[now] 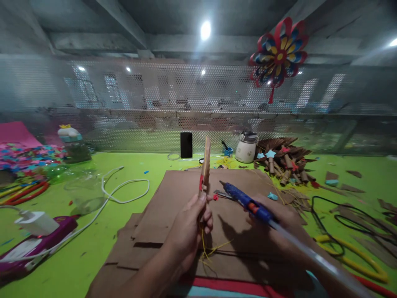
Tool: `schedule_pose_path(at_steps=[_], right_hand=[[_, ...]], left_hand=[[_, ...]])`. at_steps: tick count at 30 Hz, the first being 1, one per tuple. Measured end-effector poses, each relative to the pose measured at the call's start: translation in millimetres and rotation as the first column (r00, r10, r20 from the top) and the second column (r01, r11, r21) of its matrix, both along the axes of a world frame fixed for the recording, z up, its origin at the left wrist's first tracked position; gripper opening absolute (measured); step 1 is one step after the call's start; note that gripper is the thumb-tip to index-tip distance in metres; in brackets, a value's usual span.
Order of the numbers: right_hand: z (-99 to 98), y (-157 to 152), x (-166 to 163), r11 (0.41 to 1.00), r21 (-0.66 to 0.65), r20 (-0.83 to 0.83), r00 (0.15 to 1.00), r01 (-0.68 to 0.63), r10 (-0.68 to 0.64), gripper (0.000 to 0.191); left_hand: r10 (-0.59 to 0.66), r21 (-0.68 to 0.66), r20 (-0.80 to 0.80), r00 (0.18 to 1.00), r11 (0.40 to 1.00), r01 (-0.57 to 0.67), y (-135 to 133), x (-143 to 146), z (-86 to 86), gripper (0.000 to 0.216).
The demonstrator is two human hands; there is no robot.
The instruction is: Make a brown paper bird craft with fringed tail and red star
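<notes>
My left hand (189, 227) grips a narrow brown paper craft piece (206, 163), upright and seen nearly edge-on. A bit of red shows on it, and yellow strands (208, 250) hang below my fingers. In my right hand (281, 215) is a blue glue gun (246, 200), its nozzle pointing left toward the craft piece but apart from it. A long translucent glue stick (313, 252) runs out of its back. Under both hands lies a stack of brown cardboard sheets (173, 194). A metal blade-like tool (223, 193) and a red scrap (216, 197) rest on it.
Similar folded brown pieces (288, 161) are piled at the back right, beside a pale jar (246, 148). A black phone (186, 145) stands at the back. White cable (124, 200) and a purple power strip (40, 248) lie left; black cord (325, 207) lies right.
</notes>
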State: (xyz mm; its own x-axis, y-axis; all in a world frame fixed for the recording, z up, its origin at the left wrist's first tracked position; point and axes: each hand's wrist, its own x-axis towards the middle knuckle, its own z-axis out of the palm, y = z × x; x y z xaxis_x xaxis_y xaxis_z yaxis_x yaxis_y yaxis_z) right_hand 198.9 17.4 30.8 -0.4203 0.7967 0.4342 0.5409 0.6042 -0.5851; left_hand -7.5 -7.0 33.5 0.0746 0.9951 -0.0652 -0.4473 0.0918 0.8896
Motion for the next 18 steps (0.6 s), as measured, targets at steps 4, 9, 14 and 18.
schedule_pose_path(at_steps=[4,9,14,18], right_hand=[[-18.1,19.3,-0.5,0.996,0.076,0.191,0.98,0.043,-0.057,0.027],[-27.8,33.0,4.7,0.984,0.171,0.308,0.945,0.057,-0.108,0.032],[6.0,20.0,-6.1,0.998,-0.066,-0.147,0.989,-0.005,-0.005,0.024],[30.4,12.0,-17.0,0.946,-0.281,-0.515,0.857,-0.158,-0.01,0.029]], left_hand=[[0.002,0.028,0.014,1.0,1.0,-0.002,-0.4,-0.9,0.6,0.025],[-0.042,0.067,0.011,0.999,0.997,0.042,-3.0,0.4,-1.6,0.026],[-0.103,0.065,-0.122,0.987,0.992,0.111,-7.4,5.5,-5.1,0.025],[-0.102,0.07,-0.249,0.963,0.99,0.123,-14.7,9.2,-4.2,0.023]])
